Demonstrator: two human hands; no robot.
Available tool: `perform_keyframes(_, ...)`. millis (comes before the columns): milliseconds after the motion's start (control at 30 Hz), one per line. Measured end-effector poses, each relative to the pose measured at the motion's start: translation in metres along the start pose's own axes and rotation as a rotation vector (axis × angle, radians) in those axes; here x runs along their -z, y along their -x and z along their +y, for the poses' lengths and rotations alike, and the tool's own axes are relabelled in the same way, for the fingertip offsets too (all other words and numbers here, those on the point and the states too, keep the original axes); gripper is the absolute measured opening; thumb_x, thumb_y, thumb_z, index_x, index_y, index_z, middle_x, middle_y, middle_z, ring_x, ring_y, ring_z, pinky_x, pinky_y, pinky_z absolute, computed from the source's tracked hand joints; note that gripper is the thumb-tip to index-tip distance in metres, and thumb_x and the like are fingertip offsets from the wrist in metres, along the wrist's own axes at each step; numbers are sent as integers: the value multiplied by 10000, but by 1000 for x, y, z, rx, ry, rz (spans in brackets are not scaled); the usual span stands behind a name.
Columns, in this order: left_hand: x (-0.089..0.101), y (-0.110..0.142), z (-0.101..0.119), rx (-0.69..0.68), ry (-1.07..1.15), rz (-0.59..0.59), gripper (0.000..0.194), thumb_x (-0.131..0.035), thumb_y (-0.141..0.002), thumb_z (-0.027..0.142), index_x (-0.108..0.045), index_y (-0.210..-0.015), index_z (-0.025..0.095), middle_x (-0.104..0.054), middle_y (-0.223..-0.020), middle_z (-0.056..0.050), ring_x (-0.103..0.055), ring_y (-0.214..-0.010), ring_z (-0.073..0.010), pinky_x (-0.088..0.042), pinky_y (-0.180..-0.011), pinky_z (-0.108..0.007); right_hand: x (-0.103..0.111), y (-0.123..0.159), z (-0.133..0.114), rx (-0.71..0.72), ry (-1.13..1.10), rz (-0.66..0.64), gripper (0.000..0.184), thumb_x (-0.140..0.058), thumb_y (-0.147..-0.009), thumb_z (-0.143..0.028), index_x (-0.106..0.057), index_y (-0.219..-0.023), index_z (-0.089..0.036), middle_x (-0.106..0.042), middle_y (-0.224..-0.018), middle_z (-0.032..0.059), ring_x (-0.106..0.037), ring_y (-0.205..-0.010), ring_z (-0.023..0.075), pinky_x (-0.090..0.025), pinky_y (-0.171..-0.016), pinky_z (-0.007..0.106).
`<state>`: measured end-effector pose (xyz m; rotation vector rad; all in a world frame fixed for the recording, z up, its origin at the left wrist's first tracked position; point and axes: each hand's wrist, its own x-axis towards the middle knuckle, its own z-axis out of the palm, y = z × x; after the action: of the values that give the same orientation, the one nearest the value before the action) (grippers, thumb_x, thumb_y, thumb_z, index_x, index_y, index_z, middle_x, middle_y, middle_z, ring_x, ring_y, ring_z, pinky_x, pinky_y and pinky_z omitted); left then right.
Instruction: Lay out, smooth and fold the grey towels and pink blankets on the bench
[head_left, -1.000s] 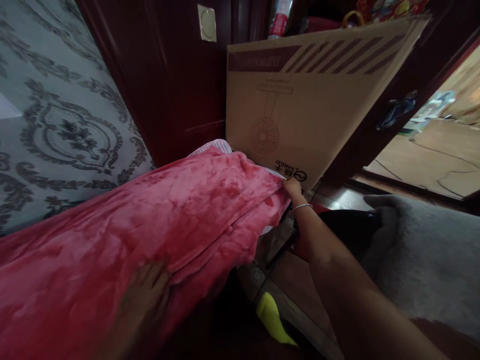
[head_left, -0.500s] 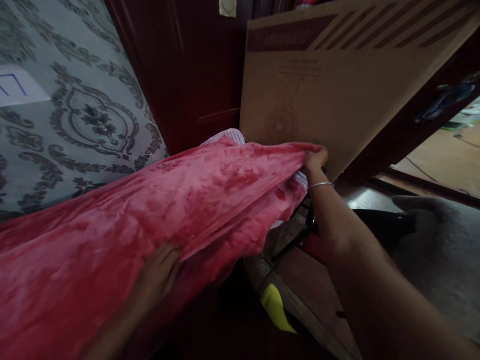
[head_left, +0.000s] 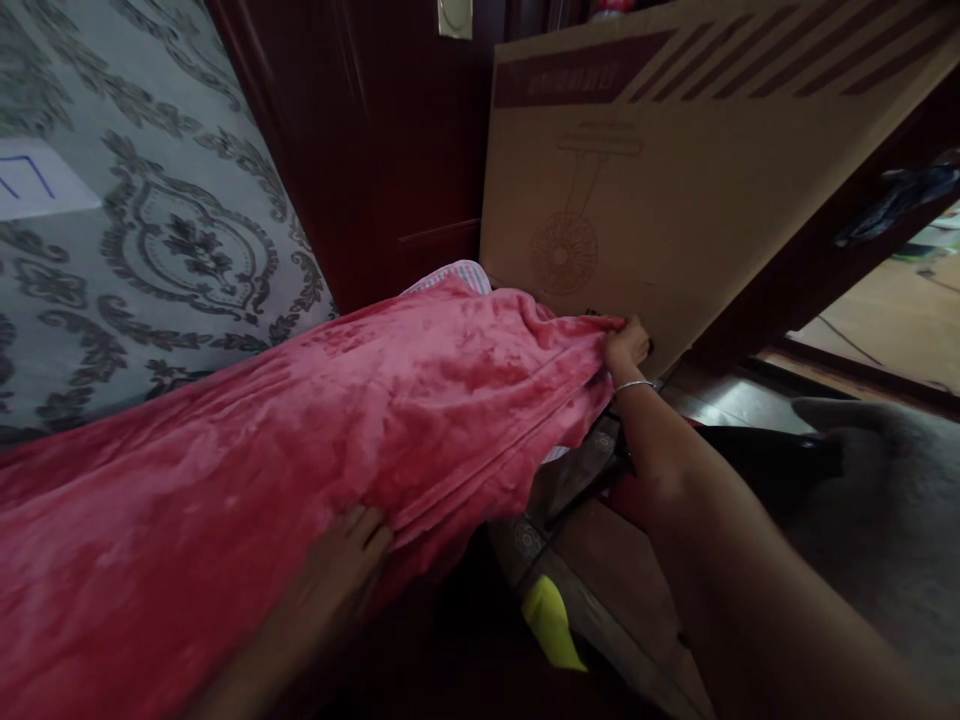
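A plush pink-red blanket (head_left: 300,430) stretches from the left edge to the middle of the view, creased toward its right end. My right hand (head_left: 627,345), with a silver bracelet at its wrist, is closed on the blanket's far right corner. Nearer to me, my left hand (head_left: 356,550) grips the blanket's front edge, its fingers curled over the fabric and partly in shadow. From under the far end peeks a striped cloth (head_left: 469,275). What the blanket lies on is mostly hidden.
A large cardboard box (head_left: 675,190) stands right behind the blanket, against a dark red door (head_left: 375,130). Patterned wallpaper (head_left: 187,230) is at the left. A yellow object (head_left: 553,622) lies low on the floor, and a grey furry cover (head_left: 892,520) is at the right.
My right hand has lowered slightly with the blanket corner, which now lies flatter and more bunched. My left hand has shifted a little to the right and down along the front edge.
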<state>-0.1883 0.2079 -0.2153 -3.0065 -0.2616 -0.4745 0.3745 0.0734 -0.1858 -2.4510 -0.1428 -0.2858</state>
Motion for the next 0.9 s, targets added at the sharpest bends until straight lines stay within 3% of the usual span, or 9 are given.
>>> perform_keyframes(100,11,-6,5,-31,46,-6,355,-435,-943,131,-718,-1134,230,-722,-1150,-86,-655,-1024,-247,-533,-905,-397,1,4,0,-44,-3,31,372,-470,-948,-145,-645,-1274,-180,-698,-1168,141,-666,-1062,256,-486,-897,326)
perform_keyframes(267,23,-18,7,31,230,-25,248,-504,-1017,342,-728,-1056,243,-722,-1098,-68,-656,-982,-221,-536,-863,-357,4,17,-4,-29,41,-45,413,-468,-949,-124,-586,-1344,-144,-638,-1272,199,-607,-1172,294,-470,-964,391)
perform_keyframes(433,37,-39,-5,62,428,-28,331,-423,-1045,364,-713,-941,243,-714,-988,-55,-667,-899,-190,-547,-789,-305,1,48,-17,156,119,104,521,-518,-880,-127,-549,-1400,-136,-469,-1484,234,-431,-1362,361,-395,-1080,526)
perform_keyframes(533,41,-57,-17,88,425,16,325,-422,-1026,355,-708,-930,234,-720,-1026,-73,-677,-932,-206,-558,-819,-321,-5,69,-25,333,75,-11,427,-472,-932,-180,-622,-1328,-119,-536,-1415,225,-524,-1280,320,-432,-1058,453)
perform_keyframes(633,35,-69,-28,163,384,-20,258,-475,-964,315,-713,-977,217,-722,-1069,-98,-679,-957,-234,-567,-867,-374,-11,83,-28,376,94,-225,395,-445,-965,-207,-685,-1265,-109,-653,-1284,205,-633,-1145,270,-474,-981,349)
perform_keyframes(767,27,-72,-44,194,480,-170,243,-500,-900,293,-730,-904,215,-737,-961,-85,-694,-867,-220,-574,-816,-353,-12,73,-40,362,144,-305,365,-478,-954,-208,-747,-1173,-92,-737,-1150,205,-694,-1061,269,-497,-892,310)
perform_keyframes(900,35,-79,-80,322,544,-64,315,-448,-921,384,-721,-903,228,-768,-937,-66,-716,-861,-221,-579,-808,-330,-18,40,-78,387,121,-264,393,-473,-965,-204,-747,-1232,-115,-736,-1214,187,-693,-1125,264,-501,-879,279)
